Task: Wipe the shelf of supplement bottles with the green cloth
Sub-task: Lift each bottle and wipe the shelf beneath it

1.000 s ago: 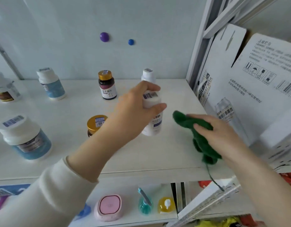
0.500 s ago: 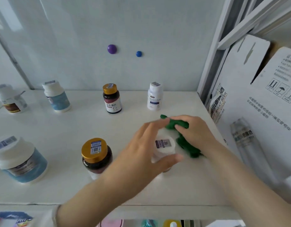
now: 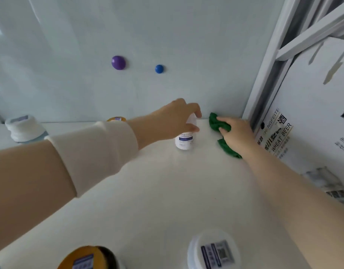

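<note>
Green cloth (image 3: 217, 124) sits at the back right corner of the shelf (image 3: 167, 191), gripped and pressed down by the right hand (image 3: 235, 133). Left hand (image 3: 175, 119) grips 1 white bottle (image 3: 184, 141) alongside. Wiping judged underway; most of the shelf remains.

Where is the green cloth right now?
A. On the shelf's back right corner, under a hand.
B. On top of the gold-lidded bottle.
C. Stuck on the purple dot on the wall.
A: the right hand holds the green cloth down on the shelf in the back right corner, while the left hand grips the white bottle beside it.
</note>
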